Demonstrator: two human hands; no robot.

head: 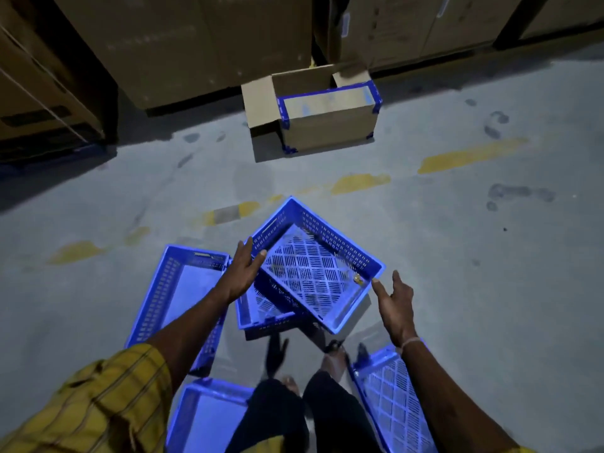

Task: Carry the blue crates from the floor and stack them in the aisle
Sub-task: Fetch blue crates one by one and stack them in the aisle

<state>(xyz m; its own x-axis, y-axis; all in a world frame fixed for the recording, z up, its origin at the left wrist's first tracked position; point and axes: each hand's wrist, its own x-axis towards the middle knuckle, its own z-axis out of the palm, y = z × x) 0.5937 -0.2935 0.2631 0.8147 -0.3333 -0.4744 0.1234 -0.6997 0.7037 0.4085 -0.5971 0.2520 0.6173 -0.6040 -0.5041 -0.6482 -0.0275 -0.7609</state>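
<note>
The tilted crate (315, 266) was blue moulded plastic with perforated walls and a slotted lattice base, slightly glossy. The floor (457, 256) was matt grey concrete with worn yellow paint. The open box (327, 116) was plain brown cardboard, blue-taped at edges.

No text, label or number is legible on the cartons (202, 44), the taped box (327, 122) or the crates (313, 266).
</note>
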